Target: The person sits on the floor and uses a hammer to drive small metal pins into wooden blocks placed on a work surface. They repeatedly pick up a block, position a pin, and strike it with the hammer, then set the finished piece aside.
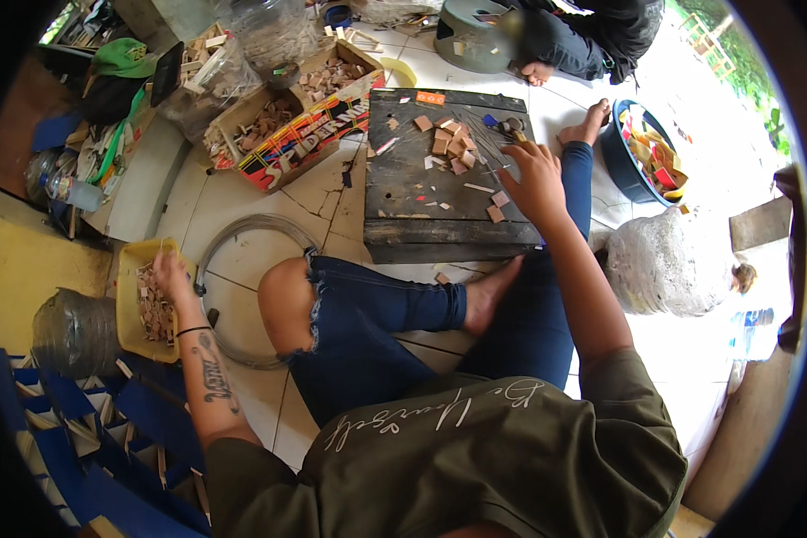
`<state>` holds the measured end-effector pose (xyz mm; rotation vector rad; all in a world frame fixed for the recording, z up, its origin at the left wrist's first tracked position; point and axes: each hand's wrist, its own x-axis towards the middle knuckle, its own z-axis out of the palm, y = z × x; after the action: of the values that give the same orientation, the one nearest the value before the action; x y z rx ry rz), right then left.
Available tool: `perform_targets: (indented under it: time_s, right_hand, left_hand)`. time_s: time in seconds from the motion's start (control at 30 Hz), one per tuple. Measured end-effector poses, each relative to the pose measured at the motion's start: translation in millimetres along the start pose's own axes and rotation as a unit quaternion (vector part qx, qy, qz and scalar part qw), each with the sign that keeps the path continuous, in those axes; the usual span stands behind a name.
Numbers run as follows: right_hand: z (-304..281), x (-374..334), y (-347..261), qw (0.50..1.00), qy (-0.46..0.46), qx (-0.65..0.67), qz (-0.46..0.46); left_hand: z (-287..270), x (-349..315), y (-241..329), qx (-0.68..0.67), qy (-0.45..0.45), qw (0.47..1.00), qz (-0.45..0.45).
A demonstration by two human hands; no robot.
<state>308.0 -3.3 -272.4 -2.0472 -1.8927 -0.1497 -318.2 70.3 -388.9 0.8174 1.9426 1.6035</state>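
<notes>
My left hand [172, 276] is at the rim of a yellow plastic tub [125, 309] on the left. Small wooden pieces [155, 314] fill the tub beneath it. The fingers of that hand are slightly blurred, and I cannot make out whether they hold anything. My right hand [536, 184] hovers with fingers apart over the right side of a low black wooden box [399, 193]. Thin metal rods [484, 139] lie on the box close to those fingertips. Left of them sits a loose pile of wooden blocks [453, 143], and two more blocks [497, 206] lie nearer me.
A coil of wire [208, 314] lies on the tiled floor beside my knee. Behind it stands a printed cardboard box [309, 148] of wooden pieces. Blue panels [143, 421] crowd the lower left. A blue basin [620, 161] and wrapped bundle [668, 260] stand right; another person [583, 45] sits ahead.
</notes>
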Motion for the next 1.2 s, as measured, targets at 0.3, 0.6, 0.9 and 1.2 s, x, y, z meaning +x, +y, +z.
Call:
perform_targets:
  time_s: [0.3,0.6,0.9,1.2]
  right_hand:
    - [21,65,-10,0.990,-0.124,-0.037,0.062]
    - [24,58,13,0.990,-0.065,0.124,0.033]
    - [-5,4,1,0.783,-0.067,0.599,0.155]
    - [-11,-40,-25,0.755,-0.129,0.632,0.121]
  left_hand:
    - [209,-210,142,0.070,-0.417,0.781,0.459]
    - [300,-262,161,0.174,-0.435,0.664,0.582]
    - [259,-285,163,0.020,-0.525,0.751,0.400]
    - [210,-326,139,0.004,-0.501,0.767,0.401]
